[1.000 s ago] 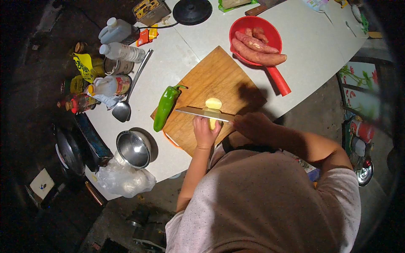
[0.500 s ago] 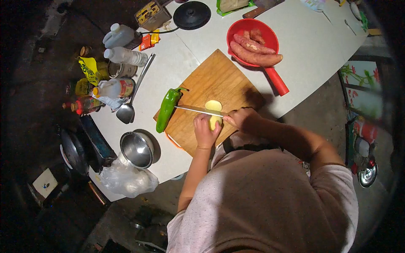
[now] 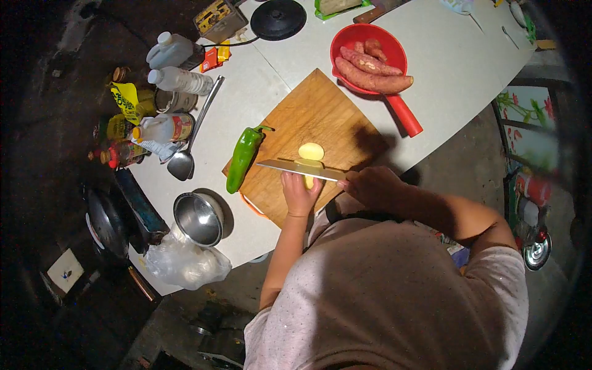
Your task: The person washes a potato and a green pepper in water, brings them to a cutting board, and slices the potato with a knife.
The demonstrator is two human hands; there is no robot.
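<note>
My right hand (image 3: 371, 185) grips the handle of a kitchen knife (image 3: 296, 168), its blade pointing left across a peeled pale-yellow potato (image 3: 309, 182). Fingers of my left hand (image 3: 298, 196) are closed on the near part of that potato, right beside the blade. One pale oval slice (image 3: 311, 152) lies flat just beyond the knife, and another piece shows partly along the blade. Under all of it is a wooden cutting board (image 3: 320, 102). A long green pepper (image 3: 245, 157) rests on the board's left edge.
Beyond the board stands a red long-handled scoop (image 3: 405, 117) with sweet potatoes (image 3: 374, 77). On the left are a steel bowl (image 3: 198, 219), a plastic bag (image 3: 191, 264), a metal spatula (image 3: 181, 165) and several bottles (image 3: 188, 81). A second knife (image 3: 369, 13) lies at the back.
The knife has moved nearer to my body, and my right hand has shifted right with it. The far oval slice now lies separate from the potato.
</note>
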